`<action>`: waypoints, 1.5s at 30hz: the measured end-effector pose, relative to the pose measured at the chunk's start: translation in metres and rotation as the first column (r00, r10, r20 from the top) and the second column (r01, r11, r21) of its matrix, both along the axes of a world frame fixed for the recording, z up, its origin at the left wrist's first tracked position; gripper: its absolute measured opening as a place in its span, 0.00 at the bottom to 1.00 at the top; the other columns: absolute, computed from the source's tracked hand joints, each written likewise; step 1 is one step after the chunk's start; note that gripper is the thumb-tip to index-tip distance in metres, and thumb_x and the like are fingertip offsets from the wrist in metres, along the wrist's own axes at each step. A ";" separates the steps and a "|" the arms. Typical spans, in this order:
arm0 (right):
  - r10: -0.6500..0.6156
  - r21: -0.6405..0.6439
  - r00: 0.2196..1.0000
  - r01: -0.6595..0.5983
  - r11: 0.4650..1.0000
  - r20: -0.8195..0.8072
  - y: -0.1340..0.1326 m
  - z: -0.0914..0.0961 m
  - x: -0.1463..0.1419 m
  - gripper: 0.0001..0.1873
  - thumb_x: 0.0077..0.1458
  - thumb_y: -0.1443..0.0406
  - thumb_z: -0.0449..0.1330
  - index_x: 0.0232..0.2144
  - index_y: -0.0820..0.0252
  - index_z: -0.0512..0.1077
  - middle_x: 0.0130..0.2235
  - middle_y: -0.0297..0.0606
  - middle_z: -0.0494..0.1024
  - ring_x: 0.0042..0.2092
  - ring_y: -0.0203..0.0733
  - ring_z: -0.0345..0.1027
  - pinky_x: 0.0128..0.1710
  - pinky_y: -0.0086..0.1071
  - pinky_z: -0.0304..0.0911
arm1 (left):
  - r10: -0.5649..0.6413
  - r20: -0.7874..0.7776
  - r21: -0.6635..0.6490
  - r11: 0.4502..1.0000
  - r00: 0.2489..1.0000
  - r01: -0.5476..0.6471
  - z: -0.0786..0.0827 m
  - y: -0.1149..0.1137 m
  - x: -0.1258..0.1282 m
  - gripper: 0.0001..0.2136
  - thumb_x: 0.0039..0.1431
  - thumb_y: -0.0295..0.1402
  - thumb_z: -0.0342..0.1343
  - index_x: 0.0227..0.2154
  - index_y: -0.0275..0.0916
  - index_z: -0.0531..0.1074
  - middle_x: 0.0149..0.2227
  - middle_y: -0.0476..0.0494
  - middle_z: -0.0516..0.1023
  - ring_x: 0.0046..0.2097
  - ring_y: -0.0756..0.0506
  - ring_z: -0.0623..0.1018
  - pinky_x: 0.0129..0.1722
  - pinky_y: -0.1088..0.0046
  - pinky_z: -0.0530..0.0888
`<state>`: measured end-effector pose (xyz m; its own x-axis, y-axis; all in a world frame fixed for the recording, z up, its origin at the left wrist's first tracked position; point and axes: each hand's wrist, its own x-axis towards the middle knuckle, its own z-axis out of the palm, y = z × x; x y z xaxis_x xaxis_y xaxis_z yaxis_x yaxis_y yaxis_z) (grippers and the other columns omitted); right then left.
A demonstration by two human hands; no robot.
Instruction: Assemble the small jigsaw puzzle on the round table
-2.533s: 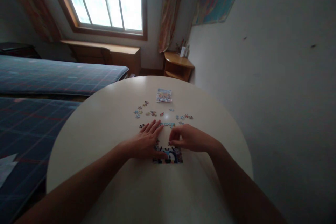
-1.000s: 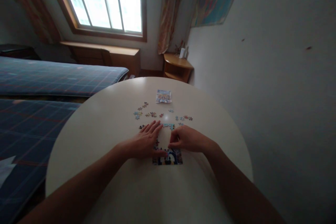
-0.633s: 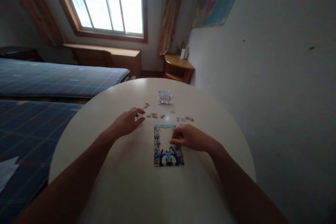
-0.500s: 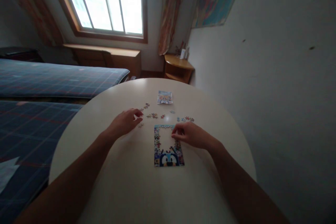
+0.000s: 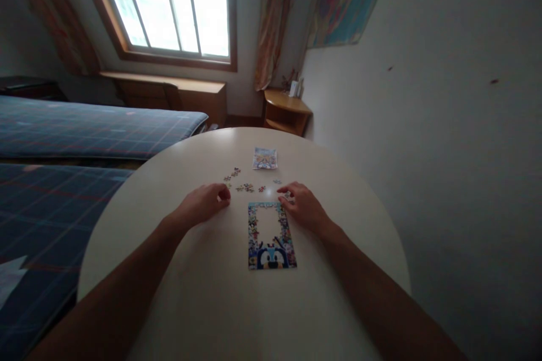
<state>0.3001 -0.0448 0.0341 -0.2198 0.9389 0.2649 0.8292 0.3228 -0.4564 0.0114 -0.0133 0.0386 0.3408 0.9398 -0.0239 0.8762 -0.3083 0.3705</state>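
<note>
A partly built jigsaw puzzle (image 5: 271, 236) lies on the round white table (image 5: 237, 304), its frame joined and its middle bare. My left hand (image 5: 203, 205) rests to the puzzle's upper left with fingers curled in a pinch on a small puzzle piece. My right hand (image 5: 302, 206) lies at the puzzle's upper right corner, fingers spread over loose puzzle pieces (image 5: 245, 186). A small picture card (image 5: 265, 158) lies beyond the loose pieces.
A white wall (image 5: 423, 124) runs close along the table's right side. Beds with blue plaid covers (image 5: 76, 130) stand to the left. A wooden corner shelf (image 5: 288, 108) and a window (image 5: 169, 5) are at the far end.
My left hand left the puzzle, went up-left to the loose pieces and closed on one. My right hand moved from the puzzle's inner edge up to the pieces at its upper right.
</note>
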 end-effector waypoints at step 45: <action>-0.131 0.034 0.982 0.128 0.991 0.136 0.022 -0.011 0.025 0.11 0.57 0.60 0.61 0.39 0.54 0.80 0.41 0.41 0.79 0.44 0.45 0.69 0.47 0.35 0.60 | 0.247 -0.096 0.056 0.969 0.964 -0.242 -0.001 0.011 -0.016 0.11 0.58 0.35 0.56 0.44 0.45 0.76 0.43 0.47 0.81 0.43 0.42 0.79 0.39 0.70 0.71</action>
<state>0.3253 -0.0227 0.0233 -0.1323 0.9554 0.2642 0.9189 0.2181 -0.3286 -0.0045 -0.0027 0.0373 0.0986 0.9951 -0.0036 0.9590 -0.0940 0.2672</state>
